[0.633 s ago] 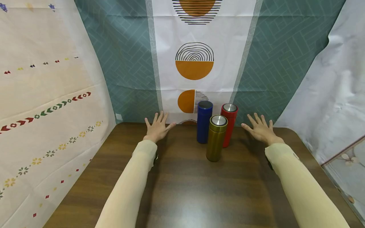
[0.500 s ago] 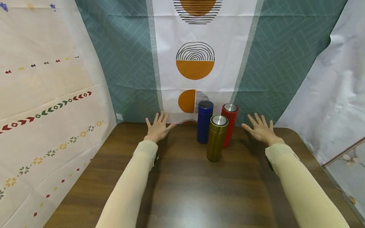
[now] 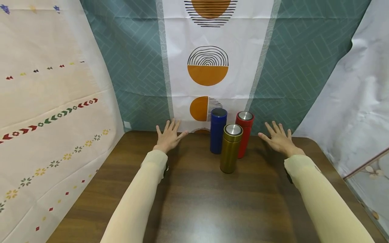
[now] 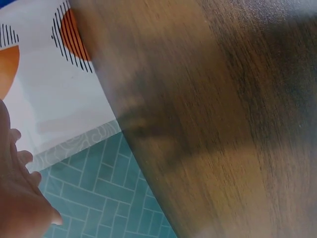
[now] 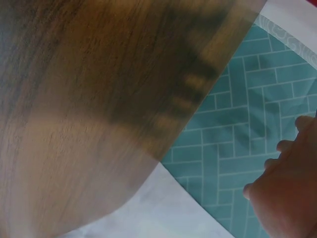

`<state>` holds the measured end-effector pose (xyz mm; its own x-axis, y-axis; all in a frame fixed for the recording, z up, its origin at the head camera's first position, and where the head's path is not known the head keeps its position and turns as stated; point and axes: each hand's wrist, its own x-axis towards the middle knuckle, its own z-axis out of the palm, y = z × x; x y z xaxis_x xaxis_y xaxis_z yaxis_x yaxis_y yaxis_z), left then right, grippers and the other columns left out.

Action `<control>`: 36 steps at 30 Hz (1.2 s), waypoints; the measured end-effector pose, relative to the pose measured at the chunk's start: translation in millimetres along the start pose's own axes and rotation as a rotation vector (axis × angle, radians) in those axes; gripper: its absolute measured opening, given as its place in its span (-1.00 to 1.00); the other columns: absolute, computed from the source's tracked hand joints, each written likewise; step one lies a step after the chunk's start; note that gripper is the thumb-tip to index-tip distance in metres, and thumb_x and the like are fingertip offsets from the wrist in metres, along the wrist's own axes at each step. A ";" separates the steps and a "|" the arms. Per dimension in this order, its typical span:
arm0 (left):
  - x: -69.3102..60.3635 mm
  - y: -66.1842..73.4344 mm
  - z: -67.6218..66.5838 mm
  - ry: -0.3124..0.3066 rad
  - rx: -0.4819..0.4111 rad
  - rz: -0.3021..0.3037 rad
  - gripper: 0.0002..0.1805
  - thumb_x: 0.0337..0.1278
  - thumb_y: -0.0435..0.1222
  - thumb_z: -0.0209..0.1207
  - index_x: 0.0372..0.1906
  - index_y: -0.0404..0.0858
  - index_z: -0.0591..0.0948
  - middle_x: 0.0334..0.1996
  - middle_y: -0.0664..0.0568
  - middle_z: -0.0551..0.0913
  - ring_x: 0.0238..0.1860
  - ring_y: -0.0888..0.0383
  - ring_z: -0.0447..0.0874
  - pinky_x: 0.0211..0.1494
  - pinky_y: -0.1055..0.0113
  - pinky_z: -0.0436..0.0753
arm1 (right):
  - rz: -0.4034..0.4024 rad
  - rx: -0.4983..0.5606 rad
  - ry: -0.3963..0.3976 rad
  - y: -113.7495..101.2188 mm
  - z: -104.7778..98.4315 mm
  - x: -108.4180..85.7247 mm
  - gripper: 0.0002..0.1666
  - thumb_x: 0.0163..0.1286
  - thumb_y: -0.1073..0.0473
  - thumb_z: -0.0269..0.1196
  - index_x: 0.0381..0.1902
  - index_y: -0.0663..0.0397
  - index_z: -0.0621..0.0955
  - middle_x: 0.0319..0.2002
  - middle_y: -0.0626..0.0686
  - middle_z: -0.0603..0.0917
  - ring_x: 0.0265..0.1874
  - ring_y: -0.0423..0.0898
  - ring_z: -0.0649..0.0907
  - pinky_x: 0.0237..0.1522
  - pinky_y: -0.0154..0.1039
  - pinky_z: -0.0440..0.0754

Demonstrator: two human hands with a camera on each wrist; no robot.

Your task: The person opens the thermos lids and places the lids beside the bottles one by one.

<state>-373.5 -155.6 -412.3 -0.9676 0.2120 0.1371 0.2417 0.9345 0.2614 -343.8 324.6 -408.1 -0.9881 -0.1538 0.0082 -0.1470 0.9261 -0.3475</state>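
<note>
Three cylindrical flasks stand upright in a close group on the wooden table. The blue flask (image 3: 217, 135) is at the left, the red flask (image 3: 245, 135) at the right, and the gold flask (image 3: 230, 152), with its silver lid top, stands in front of them. To their left, my left hand (image 3: 168, 137) is held out with fingers spread and nothing in it. My right hand (image 3: 281, 141) is spread likewise, right of the red flask and apart from it. Each wrist view shows part of its hand, the left hand (image 4: 22, 193) and the right hand (image 5: 292, 183), above the table's far edge.
The brown table (image 3: 194, 206) reaches back to a hanging cloth (image 3: 136, 67) of green and white with orange circles. A cream patterned cloth (image 3: 54, 108) hangs at the left, a whitish one (image 3: 349, 101) at the right.
The view shifts very slightly. Both hands stay spread in nearly the same places, and the flasks keep their positions.
</note>
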 end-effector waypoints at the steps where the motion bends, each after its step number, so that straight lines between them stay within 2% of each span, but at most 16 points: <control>1: -0.4 -0.1 0.5 -0.003 0.007 0.004 -0.04 0.48 0.39 -0.23 0.71 -0.08 -0.04 0.70 -0.11 -0.18 0.68 -0.17 -0.28 0.51 -0.44 -0.47 | 0.000 0.001 0.002 0.8 0.6 -0.9 0.12 0.56 -0.54 -0.22 0.70 0.12 -0.12 0.64 0.40 -0.30 0.57 0.48 -0.31 0.39 0.53 -0.56; 6: -1.6 -1.2 1.9 -0.013 0.011 0.027 0.03 0.40 0.48 -0.35 0.71 -0.07 -0.06 0.70 -0.08 -0.20 0.68 -0.15 -0.28 0.52 -0.44 -0.43 | -0.006 0.022 0.010 5.0 2.1 -3.3 0.09 0.59 -0.50 -0.21 0.69 0.14 -0.13 0.63 0.41 -0.30 0.57 0.50 -0.31 0.38 0.55 -0.54; 15: -5.9 -2.3 -9.9 0.023 -0.073 0.059 -0.08 0.54 0.32 -0.18 0.71 -0.12 -0.02 0.70 -0.12 -0.13 0.68 -0.18 -0.23 0.52 -0.43 -0.44 | -0.048 0.095 0.030 3.5 0.3 -4.4 0.07 0.61 -0.45 -0.17 0.70 0.12 -0.16 0.63 0.41 -0.31 0.57 0.49 -0.31 0.40 0.55 -0.50; 21: -6.9 -3.2 -11.3 0.023 -0.151 0.078 -0.09 0.55 0.31 -0.19 0.71 -0.12 -0.04 0.70 -0.11 -0.16 0.68 -0.16 -0.28 0.56 -0.38 -0.42 | -0.082 0.161 0.051 1.2 0.2 -8.9 0.06 0.61 -0.44 -0.15 0.70 0.12 -0.14 0.64 0.40 -0.27 0.57 0.48 -0.30 0.42 0.52 -0.51; 28: -11.2 -4.4 -12.5 0.037 -0.248 0.089 -0.12 0.56 0.29 -0.18 0.71 -0.10 -0.01 0.70 -0.09 -0.13 0.68 -0.16 -0.26 0.57 -0.38 -0.36 | -0.119 0.212 0.047 -3.4 -3.7 -13.0 0.00 0.67 -0.32 -0.13 0.69 0.17 -0.17 0.63 0.44 -0.27 0.57 0.50 -0.29 0.43 0.54 -0.45; 36: -14.7 -2.7 -15.1 0.050 -0.368 0.125 -0.14 0.59 0.26 -0.19 0.71 -0.11 -0.02 0.70 -0.13 -0.11 0.67 -0.22 -0.23 0.56 -0.41 -0.34 | -0.160 0.286 0.062 -2.5 -3.5 -15.2 -0.05 0.69 -0.23 -0.10 0.69 0.13 -0.20 0.64 0.42 -0.29 0.58 0.48 -0.31 0.42 0.54 -0.44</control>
<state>-358.9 -165.5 -400.6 -0.9266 0.2946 0.2337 0.3760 0.7357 0.5634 -328.6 325.8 -404.1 -0.9557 -0.2600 0.1383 -0.2906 0.7561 -0.5865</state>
